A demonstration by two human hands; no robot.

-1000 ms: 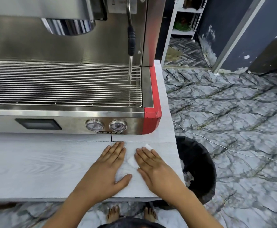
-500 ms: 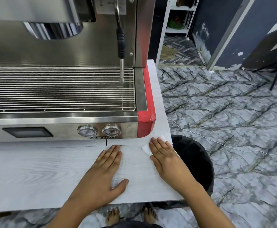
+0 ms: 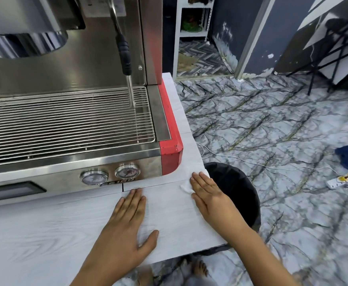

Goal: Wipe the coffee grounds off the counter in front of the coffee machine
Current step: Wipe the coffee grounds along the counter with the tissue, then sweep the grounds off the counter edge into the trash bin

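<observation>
A steel coffee machine [image 3: 69, 124] with a red corner stands on the pale wood-grain counter [image 3: 45, 228]. My right hand [image 3: 208, 193] lies flat on a white tissue [image 3: 185, 186], pressing it onto the counter at its right edge, just below the machine's red corner. Only a small piece of the tissue shows beside my fingers. My left hand [image 3: 127, 221] rests flat on the counter with fingers together and nothing under it. I cannot make out any coffee grounds on the counter.
A black bin [image 3: 237, 190] stands on the floor right beside the counter's right edge, under my right hand. The steam wand [image 3: 125, 58] hangs over the drip grate. A white cable and power strip [image 3: 336, 182] lie on the marbled floor.
My right hand has slid the tissue rightward and away from me, from beside my left hand to the counter's right edge above the bin. My left hand stayed flat on the counter.
</observation>
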